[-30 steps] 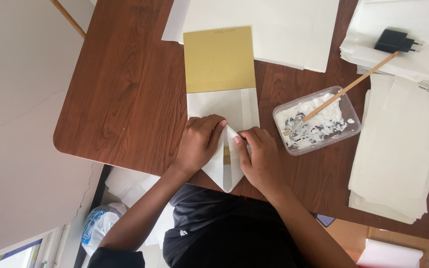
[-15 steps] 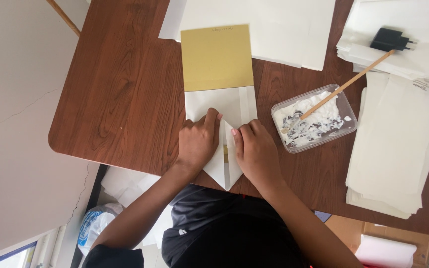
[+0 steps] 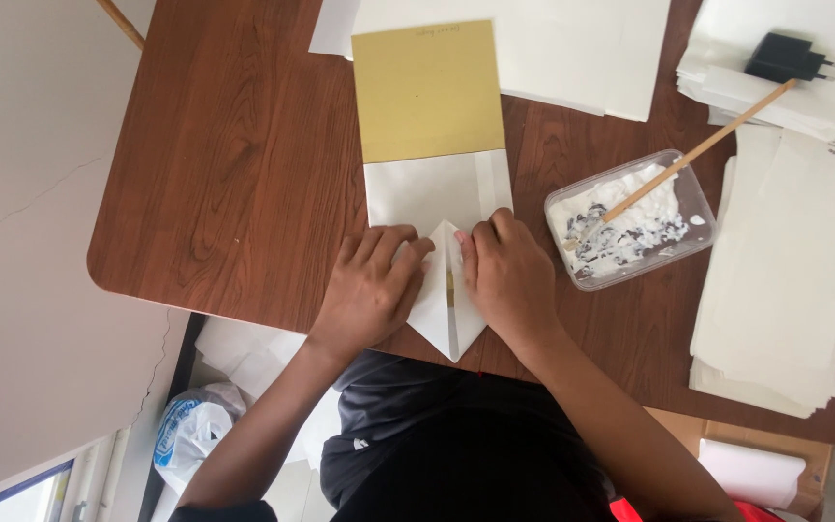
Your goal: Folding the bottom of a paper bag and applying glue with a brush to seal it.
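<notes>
A folded sheet of paper lies on the brown wooden table, gold on its far half and white nearer me. Its near end is folded into a point that hangs over the table edge. My left hand presses flat on the left flap. On the right flap rests my right hand, fingers flat beside the centre seam. Both hands touch the paper and grip nothing.
A clear plastic tub of white paste with a wooden stick stands to the right. White paper stacks lie at right and at the back. A black plug adapter sits at top right. A plastic bag lies on the floor.
Both hands have slid slightly along the folded flaps, pressing the creases at the point. The paper has stayed where it was.
</notes>
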